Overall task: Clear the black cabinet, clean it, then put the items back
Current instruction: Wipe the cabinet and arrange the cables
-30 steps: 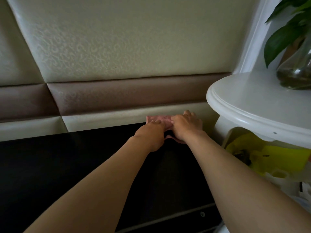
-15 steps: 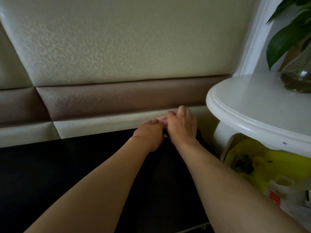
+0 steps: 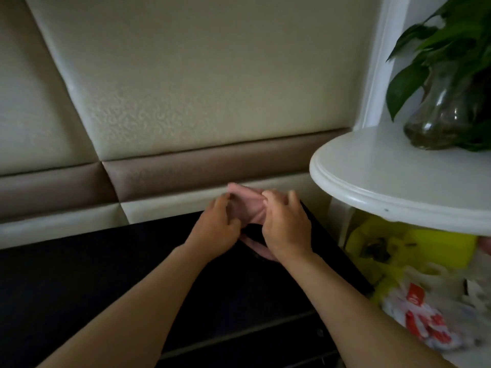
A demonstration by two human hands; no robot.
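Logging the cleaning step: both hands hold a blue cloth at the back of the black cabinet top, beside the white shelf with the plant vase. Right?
Not quite: the head view shows the cloth is pink, not blue. The rest stands: the left hand and right hand both hold it at the back of the black cabinet top, beside the white shelf with the plant vase.

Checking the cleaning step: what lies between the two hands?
A pink cloth, pinched by the left hand and right hand over the black cabinet, shown in the head view.
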